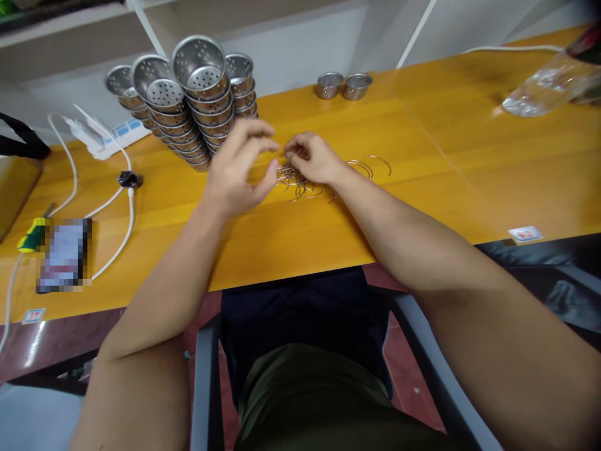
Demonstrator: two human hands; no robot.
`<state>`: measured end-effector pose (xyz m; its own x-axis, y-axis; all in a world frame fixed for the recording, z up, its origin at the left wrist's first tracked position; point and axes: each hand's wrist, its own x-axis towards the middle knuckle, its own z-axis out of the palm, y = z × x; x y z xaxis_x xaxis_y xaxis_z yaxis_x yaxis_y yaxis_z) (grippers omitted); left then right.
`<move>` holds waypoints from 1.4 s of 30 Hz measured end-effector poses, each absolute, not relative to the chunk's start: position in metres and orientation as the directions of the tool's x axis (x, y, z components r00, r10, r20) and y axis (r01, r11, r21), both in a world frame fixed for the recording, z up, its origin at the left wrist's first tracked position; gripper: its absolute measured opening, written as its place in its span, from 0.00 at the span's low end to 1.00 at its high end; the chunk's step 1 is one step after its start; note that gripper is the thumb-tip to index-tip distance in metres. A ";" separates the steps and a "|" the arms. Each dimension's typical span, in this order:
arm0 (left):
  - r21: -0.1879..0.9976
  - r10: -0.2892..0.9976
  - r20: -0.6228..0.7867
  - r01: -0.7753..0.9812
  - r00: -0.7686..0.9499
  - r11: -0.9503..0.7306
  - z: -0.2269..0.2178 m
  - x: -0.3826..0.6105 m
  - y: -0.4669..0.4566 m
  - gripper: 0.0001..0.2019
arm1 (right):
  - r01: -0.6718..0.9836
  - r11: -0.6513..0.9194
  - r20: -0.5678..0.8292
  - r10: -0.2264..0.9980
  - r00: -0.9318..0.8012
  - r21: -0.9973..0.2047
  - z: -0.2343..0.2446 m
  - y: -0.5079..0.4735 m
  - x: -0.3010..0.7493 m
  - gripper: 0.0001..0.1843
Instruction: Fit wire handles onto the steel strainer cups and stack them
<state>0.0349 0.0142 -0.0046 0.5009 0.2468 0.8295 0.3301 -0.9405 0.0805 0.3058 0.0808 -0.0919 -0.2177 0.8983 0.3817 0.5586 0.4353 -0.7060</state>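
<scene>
left hand (240, 168) is held above the desk (291, 244), just in front of the stacks of perforated metal cups (209, 111), its forearm slanted up and inward from a bent elbow. its fingers are loosely bent and pointed to the right, the thumb is kept well apart beneath them, and nothing is seen held in the wide gap. between and below the two hands, the tangled curved wires (293, 178) are spread on the desk, partly covered by the right hand (313, 154). this hand is brought in from the right along a long, slanted forearm; its fingers are curled down over the pile, thumb drawn near the fingertips. whether a wire is pinched there cannot be told. farther right, two separate cups (329, 86) are set side by side near the back edge.
</scene>
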 end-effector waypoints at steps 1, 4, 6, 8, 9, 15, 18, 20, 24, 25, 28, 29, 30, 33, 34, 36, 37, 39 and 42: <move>0.142 0.283 0.791 0.288 0.542 -0.947 -0.020 0.040 0.013 0.06 | 0.557 0.435 0.385 0.898 -0.211 -0.708 -0.092 0.081 0.306 0.17; 0.357 0.401 0.689 0.200 0.604 -0.913 -0.060 0.044 0.028 0.05 | 0.566 0.430 0.387 0.900 -0.203 -0.704 -0.094 0.081 0.307 0.16; 0.458 0.481 0.659 0.200 0.578 -0.866 -0.074 0.042 0.040 0.05 | 0.571 0.429 0.388 0.899 -0.201 -0.699 -0.094 0.079 0.306 0.14; 0.517 0.550 0.654 0.223 0.520 -0.826 -0.078 0.039 0.047 0.06 | 0.587 0.431 0.406 0.895 -0.184 -0.685 -0.090 0.077 0.305 0.11; 0.541 0.578 0.654 0.233 0.487 -0.808 -0.078 0.038 0.049 0.08 | 0.608 0.421 0.413 0.896 -0.164 -0.673 -0.087 0.076 0.304 0.10; 0.650 0.683 0.614 0.237 0.397 -0.722 -0.074 0.033 0.046 0.14 | 0.869 -0.078 0.148 0.974 0.171 -0.488 -0.046 0.090 0.316 0.32; 0.673 0.698 0.563 0.244 0.442 -0.698 -0.074 0.031 0.044 0.14 | 0.883 -0.214 0.109 0.953 0.282 -0.417 -0.024 0.112 0.341 0.47; 0.673 0.697 0.545 0.253 0.465 -0.695 -0.075 0.030 0.044 0.14 | 0.896 -0.255 0.108 0.944 0.312 -0.363 -0.013 0.128 0.362 0.47; 0.646 0.672 0.562 0.252 0.483 -0.721 -0.077 0.029 0.044 0.13 | 0.927 -0.247 0.035 0.963 0.267 -0.283 -0.003 0.158 0.392 0.56; 0.639 0.666 0.572 0.248 0.480 -0.728 -0.077 0.028 0.044 0.13 | 0.934 -0.237 0.019 0.968 0.251 -0.266 -0.003 0.165 0.395 0.58; 0.627 0.659 0.595 0.247 0.459 -0.739 -0.078 0.027 0.044 0.13 | 0.948 -0.226 0.003 0.972 0.233 -0.222 -0.012 0.182 0.395 0.63; 0.626 0.661 0.597 0.253 0.454 -0.738 -0.078 0.027 0.044 0.13 | 0.950 -0.229 0.006 0.972 0.236 -0.212 -0.016 0.187 0.394 0.65; 0.625 0.665 0.596 0.259 0.451 -0.736 -0.078 0.027 0.044 0.13 | 0.951 -0.231 0.011 0.971 0.238 -0.205 -0.022 0.190 0.393 0.67; 0.632 0.678 0.581 0.274 0.451 -0.725 -0.079 0.026 0.044 0.14 | 0.953 -0.233 0.061 0.967 0.249 -0.195 -0.036 0.196 0.390 0.61; 0.637 0.682 0.575 0.276 0.452 -0.720 -0.079 0.026 0.044 0.15 | 0.953 -0.231 0.081 0.965 0.250 -0.196 -0.039 0.197 0.390 0.56; 0.648 0.691 0.561 0.278 0.455 -0.709 -0.081 0.027 0.044 0.15 | 0.953 -0.224 0.106 0.963 0.249 -0.203 -0.042 0.196 0.391 0.50; 0.652 0.694 0.555 0.279 0.458 -0.705 -0.082 0.027 0.044 0.15 | 0.953 -0.222 0.111 0.962 0.248 -0.209 -0.043 0.195 0.392 0.51; 0.658 0.698 0.544 0.280 0.465 -0.699 -0.084 0.027 0.045 0.14 | 0.952 -0.215 0.108 0.964 0.243 -0.219 -0.042 0.194 0.396 0.56; 0.662 0.693 0.549 0.263 0.469 -0.702 -0.086 0.027 0.046 0.13 | 0.949 -0.214 0.105 0.964 0.243 -0.232 -0.041 0.194 0.401 0.58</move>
<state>0.0274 0.0463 -0.0856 0.4685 0.6925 0.5485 0.2630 -0.7021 0.6617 0.4009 0.1935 -0.0405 0.2432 0.9643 0.1047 0.9489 -0.2142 -0.2315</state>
